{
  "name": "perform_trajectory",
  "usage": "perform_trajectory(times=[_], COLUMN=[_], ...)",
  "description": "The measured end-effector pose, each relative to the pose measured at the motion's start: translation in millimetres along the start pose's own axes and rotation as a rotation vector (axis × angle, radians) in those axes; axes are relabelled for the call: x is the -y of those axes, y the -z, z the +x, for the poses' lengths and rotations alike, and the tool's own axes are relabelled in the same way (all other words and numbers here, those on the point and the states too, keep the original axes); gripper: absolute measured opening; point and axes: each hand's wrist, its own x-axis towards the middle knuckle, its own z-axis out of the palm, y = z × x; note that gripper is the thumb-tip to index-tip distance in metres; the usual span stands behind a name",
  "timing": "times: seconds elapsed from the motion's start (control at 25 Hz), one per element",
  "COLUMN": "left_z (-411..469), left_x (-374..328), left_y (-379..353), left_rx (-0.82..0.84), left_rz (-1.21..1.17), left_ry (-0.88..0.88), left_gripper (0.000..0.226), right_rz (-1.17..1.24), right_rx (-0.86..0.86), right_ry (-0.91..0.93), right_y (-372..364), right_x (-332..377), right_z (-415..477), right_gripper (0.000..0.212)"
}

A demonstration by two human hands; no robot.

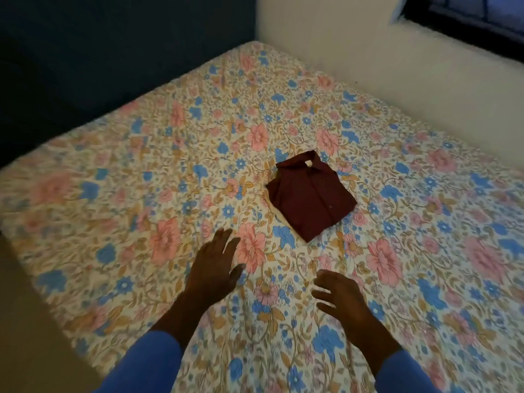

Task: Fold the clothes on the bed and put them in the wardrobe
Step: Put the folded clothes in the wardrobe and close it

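1 dark maroon button-front shirt (312,197) lies folded into a compact rectangle near the middle of the bed, collar at the far end and button placket facing up. A strip of pale cream fabric (275,213) shows from beneath its near-left edge; whether this is a second garment cannot be told. The shirt rests flat on the floral quilted bedspread (158,171), white ground with pink and blue flowers and tan leaves, which covers the whole mattress.

Both hands are extended over the bedspread on the near side of the shirt, apart from it and holding nothing. The left hand (211,268) is palm down with fingers straight and spread, the nearer of the 2 to the shirt. The right hand (341,296) is palm down with fingers apart and slightly bent. Contact with the bedspread cannot be confirmed for either hand. Each forearm wears a bright blue long sleeve (147,361).

A dark blue wall (85,52) runs along the far-left side of the bed. A white wall (368,61) runs along the right side, with a dark-framed window (467,24) at top right. Tan floor (28,321) shows at lower left.
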Motion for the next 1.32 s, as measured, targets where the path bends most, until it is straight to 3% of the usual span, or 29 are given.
perform_trajectory(times=[0.2,0.32,0.4,0.52,0.76,0.96,1.04,1.16,1.24,1.32], left_z=[137.9,149.6,148.8,150.6,156.4,152.1,138.7,96.3,50.3,-5.5], left_x=[62.0,80.5,84.3,87.9,95.2,71.1,37.6,-22.7,-57.1,-77.2], left_y=[-102.6,-150.9,-158.9,-165.1,-177.3,-152.3,-107.4,-23.7,28.3,66.8], left_rx=[0.028,-0.04,-0.103,-0.086,-0.081,0.046,0.035,0.179,0.256,0.09], left_rz=[0.047,0.075,0.065,0.038,0.018,0.058,-0.268,-1.388,-1.909,-2.145], left_ry=[-0.041,-0.077,-0.094,-0.093,-0.101,-0.013,0.199,0.675,0.778,0.798], left_gripper=[0.085,0.085,0.085,0.085,0.085,0.08,0.082,0.084,0.073,0.056], right_rz=[0.239,0.28,0.367,0.459,0.48,0.543,0.535,0.523,0.505,0.485], right_rx=[-0.22,-0.306,-0.264,-0.132,-0.094,-0.188,-0.184,-0.133,-0.074,-0.041], right_ry=[-0.077,-0.07,-0.07,-0.102,-0.109,0.012,0.05,0.061,0.088,0.128], right_y=[-26.2,-21.7,-14.2,-17.6,-42.5,-57.4,-63.6,-75.1,-79.6,-82.6], right_x=[44.8,56.6,59.1,70.3,106.6,118.8,118.6,99.4,74.7,49.5], right_z=[172.1,257.5,287.6,296.5,298.4,255.7,211.6,130.8,59.7,-13.5], right_gripper=[0.025,0.054,0.063,0.053,0.035,0.049,0.054,0.054,0.051,0.052])
